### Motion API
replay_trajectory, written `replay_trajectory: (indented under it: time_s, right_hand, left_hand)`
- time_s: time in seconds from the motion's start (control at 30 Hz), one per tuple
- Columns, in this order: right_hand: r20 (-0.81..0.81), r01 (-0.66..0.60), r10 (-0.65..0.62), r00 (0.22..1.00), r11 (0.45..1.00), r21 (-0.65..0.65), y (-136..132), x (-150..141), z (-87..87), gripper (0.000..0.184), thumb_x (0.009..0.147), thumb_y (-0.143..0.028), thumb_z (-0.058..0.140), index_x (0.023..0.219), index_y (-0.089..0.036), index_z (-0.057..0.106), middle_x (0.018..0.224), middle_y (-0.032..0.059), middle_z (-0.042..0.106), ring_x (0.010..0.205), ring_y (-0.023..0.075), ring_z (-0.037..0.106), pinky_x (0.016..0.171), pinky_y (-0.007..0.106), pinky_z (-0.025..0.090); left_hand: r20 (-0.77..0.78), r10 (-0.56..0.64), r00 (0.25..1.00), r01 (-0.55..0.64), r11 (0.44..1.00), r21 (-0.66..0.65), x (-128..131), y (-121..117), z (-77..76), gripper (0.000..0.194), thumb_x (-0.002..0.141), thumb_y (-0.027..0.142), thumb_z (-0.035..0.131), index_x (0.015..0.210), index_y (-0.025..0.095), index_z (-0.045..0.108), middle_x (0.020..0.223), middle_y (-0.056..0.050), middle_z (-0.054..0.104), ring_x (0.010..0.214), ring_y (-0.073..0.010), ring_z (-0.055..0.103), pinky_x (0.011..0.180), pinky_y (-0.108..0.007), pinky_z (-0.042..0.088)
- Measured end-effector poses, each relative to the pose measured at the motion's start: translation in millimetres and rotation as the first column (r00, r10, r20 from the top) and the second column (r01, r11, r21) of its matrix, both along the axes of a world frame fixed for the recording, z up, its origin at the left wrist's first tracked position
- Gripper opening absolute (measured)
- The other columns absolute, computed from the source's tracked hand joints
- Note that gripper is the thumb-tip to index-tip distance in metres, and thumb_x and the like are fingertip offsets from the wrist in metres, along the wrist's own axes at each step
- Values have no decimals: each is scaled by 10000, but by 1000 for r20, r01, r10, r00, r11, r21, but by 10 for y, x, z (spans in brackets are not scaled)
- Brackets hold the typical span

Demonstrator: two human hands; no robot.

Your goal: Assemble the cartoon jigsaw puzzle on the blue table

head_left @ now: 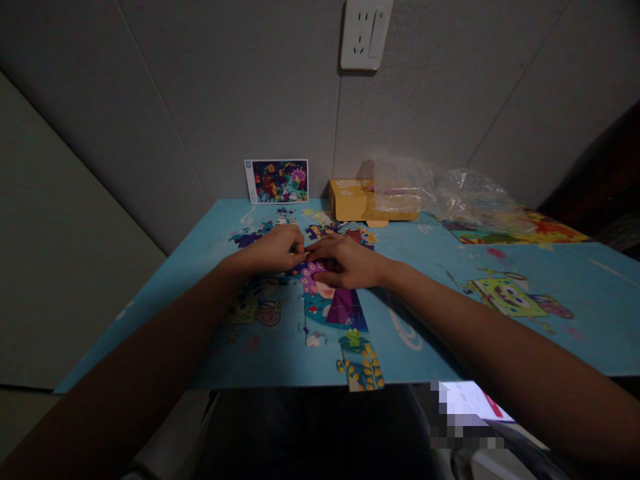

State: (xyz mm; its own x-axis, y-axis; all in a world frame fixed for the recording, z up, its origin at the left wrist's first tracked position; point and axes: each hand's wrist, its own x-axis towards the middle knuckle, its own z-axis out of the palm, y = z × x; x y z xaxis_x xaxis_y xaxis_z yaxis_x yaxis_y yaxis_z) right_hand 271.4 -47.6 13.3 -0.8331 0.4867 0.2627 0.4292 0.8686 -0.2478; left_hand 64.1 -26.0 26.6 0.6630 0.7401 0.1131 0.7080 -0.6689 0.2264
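A partly joined jigsaw puzzle [343, 307] with a purple and pink picture lies on the blue tabletop [420, 320]; its lowest pieces reach the front edge. My left hand [277, 248] is closed at the puzzle's upper left, its fingertips pinched on a puzzle piece mostly hidden beneath them. Close beside it, my right hand [350, 261] rests on the puzzle with fingers apart, index finger stretched toward the left fingertips and thumb on the pink area. Loose puzzle pieces [245, 238] lie behind the left hand, and more pieces [364, 235] lie behind the right.
A picture card [280, 181] leans against the wall at the back. To its right stand a yellow box [350, 200] and crumpled clear plastic bags [470, 193]. A colourful flat sheet [545, 228] lies at the back right. Below the table's right front is a lit screen [470, 400].
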Motion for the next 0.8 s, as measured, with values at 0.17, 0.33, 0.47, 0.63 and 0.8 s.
replay_trajectory:
  time_s: [0.17, 0.33, 0.47, 0.63, 0.8]
  right_hand:
    - [-12, 15, -15, 1000, 1000, -7, 1, 0, -8, 287, 840, -302, 623, 1055, -126, 696, 1093, 130, 692, 1033, 265, 602, 935, 430, 395]
    - [-8, 14, -14, 1000, 1000, -13, -5, -10, 7, 260, 836, -280, 631, 1041, -135, 697, 1053, 115, 700, 1004, 258, 609, 922, 420, 401]
    - [0, 1, -1, 1000, 1000, -13, -10, -17, 19, 232, 834, -261, 628, 1011, -127, 696, 1040, 117, 698, 987, 253, 608, 909, 412, 403]
    - [-20, 11, -11, 1000, 1000, -18, -11, -16, 13, 219, 822, -258, 636, 1000, -147, 696, 1017, 101, 696, 959, 242, 608, 905, 405, 399]
    - [-29, 0, 0, 1000, 1000, -8, 2, -11, -4, 226, 834, -261, 629, 1013, -140, 694, 1017, 107, 698, 984, 249, 616, 918, 407, 410]
  left_hand:
    - [-10, -5, 1000, 5, 1000, 1, 0, 4, 0, 113, 758, 236, 549, 665, 180, 578, 871, -67, 611, 862, -190, 560, 794, -314, 425]
    - [2, -3, 1000, 3, 1000, -2, 5, 2, -12, 126, 760, 248, 540, 673, 171, 590, 879, -76, 607, 871, -194, 557, 800, -313, 416]
    - [9, -22, 1000, 22, 1000, -11, -2, 12, -16, 129, 745, 244, 558, 654, 160, 592, 869, -78, 598, 864, -187, 551, 794, -303, 404]
    - [56, -33, 998, 35, 999, -24, -24, 33, -33, 116, 737, 227, 577, 646, 159, 600, 893, -67, 608, 869, -174, 551, 809, -285, 414]
    - [66, -57, 996, 60, 998, -36, -26, 29, -32, 95, 724, 207, 599, 649, 157, 627, 936, -68, 614, 888, -173, 560, 841, -288, 422]
